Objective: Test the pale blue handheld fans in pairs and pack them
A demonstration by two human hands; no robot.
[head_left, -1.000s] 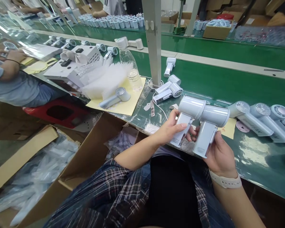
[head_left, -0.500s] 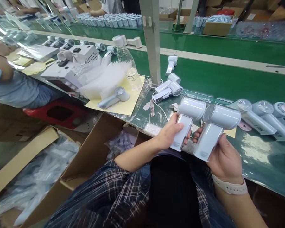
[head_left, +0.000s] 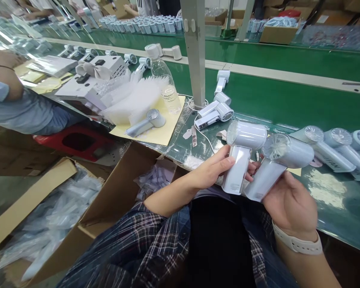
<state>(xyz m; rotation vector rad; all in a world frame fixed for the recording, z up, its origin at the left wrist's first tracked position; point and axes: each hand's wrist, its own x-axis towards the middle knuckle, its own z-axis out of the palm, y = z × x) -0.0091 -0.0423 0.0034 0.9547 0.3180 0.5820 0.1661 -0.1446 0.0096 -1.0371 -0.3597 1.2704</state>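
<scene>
Two pale blue handheld fans are up over the near edge of the green bench, side by side. My left hand (head_left: 217, 166) is closed round the handle of the left handheld fan (head_left: 239, 170), thumb on its near face. The right handheld fan (head_left: 265, 178) leans to the right in my right hand (head_left: 291, 196), its round grille showing; the palm is behind the handle and some fingertips are hidden. Just beyond lie a pair of handheld fans (head_left: 214, 116) with a white cable (head_left: 208, 142). More fans (head_left: 333, 154) lie in a row at the right.
A metal post (head_left: 195, 60) rises from the bench. Left of it stand a plastic bottle (head_left: 169, 94), foam sleeves (head_left: 135, 100) and a fan on yellow paper (head_left: 168, 136). Below, a cardboard box (head_left: 108, 188) holds plastic-bagged pieces. A co-worker's arm (head_left: 9, 76) is at far left.
The right fan has turned and tilted, so more of its grille faces me. My right hand has shifted slightly right; the left fan has turned slightly more upright.
</scene>
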